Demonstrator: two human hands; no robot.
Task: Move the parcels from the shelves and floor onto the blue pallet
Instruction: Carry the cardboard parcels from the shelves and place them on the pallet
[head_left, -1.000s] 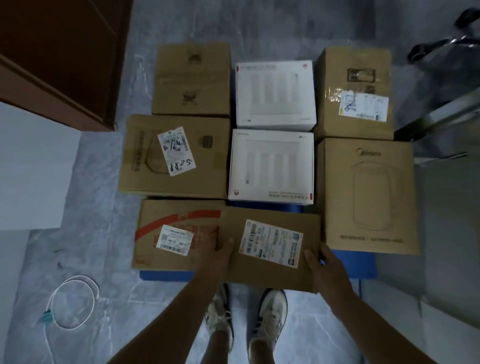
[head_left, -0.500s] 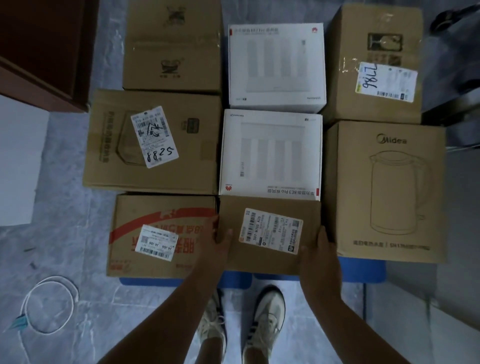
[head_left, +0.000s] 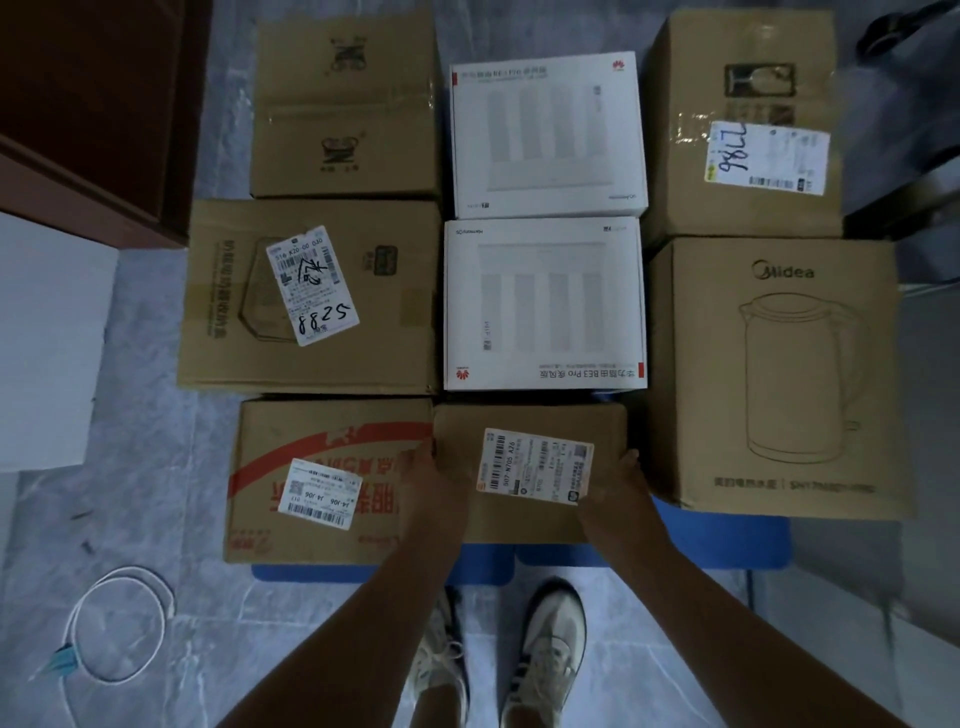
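Left hand (head_left: 434, 480) and right hand (head_left: 618, 486) clamping small brown labelled cardboard parcel (head_left: 530, 470) by its sides, seating it squarely on blue pallet (head_left: 727, 540) between neighbours.

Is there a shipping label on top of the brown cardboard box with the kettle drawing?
No, the brown kettle-print cardboard box shows only a printed kettle outline and brand name.

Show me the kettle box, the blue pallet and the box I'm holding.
kettle box (head_left: 779, 379): head view, on its printed top face.
blue pallet (head_left: 727, 540): head view, on its bare near edge.
held box (head_left: 530, 415): head view, on bare cardboard above its label.
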